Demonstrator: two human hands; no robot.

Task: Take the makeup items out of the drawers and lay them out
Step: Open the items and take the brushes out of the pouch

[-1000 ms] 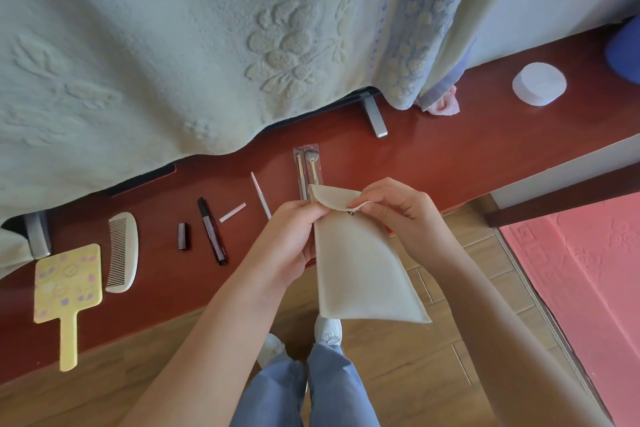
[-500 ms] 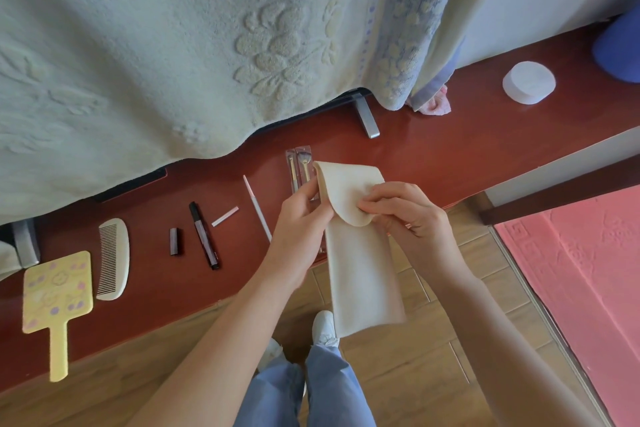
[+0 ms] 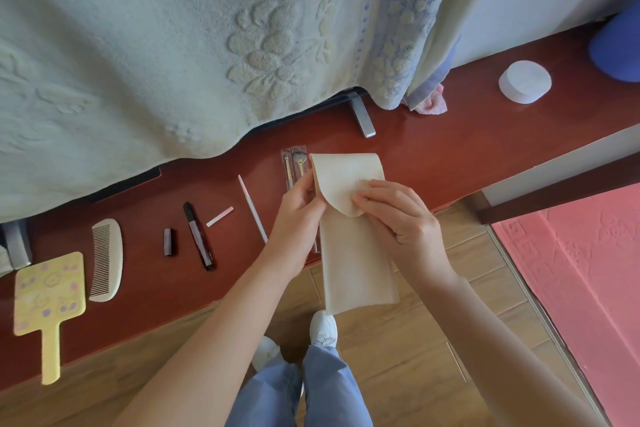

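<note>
The left hand [image 3: 298, 218] pinches the upper left edge of a cream felt pouch [image 3: 353, 239], steadying it, while the right hand [image 3: 398, 218] lies over its rounded flap with the fingers pressed flat, seemingly to close it down. The pouch hangs upright above the near edge of the red-brown desk [image 3: 450, 156], its lower half dangling over the wooden floor. A second ago the flap was lifted and pinched at its tip; now it is folded over the front, and the pouch has drawn up narrower and straighter. Left of the hands lie the things already set out in a row: two wrapped brushes [image 3: 294, 170] just behind the pouch, a thin pink stick [image 3: 252, 208], a black pen [image 3: 199, 236], a pale comb [image 3: 105, 260] and a yellow hand mirror [image 3: 48, 291].
</note>
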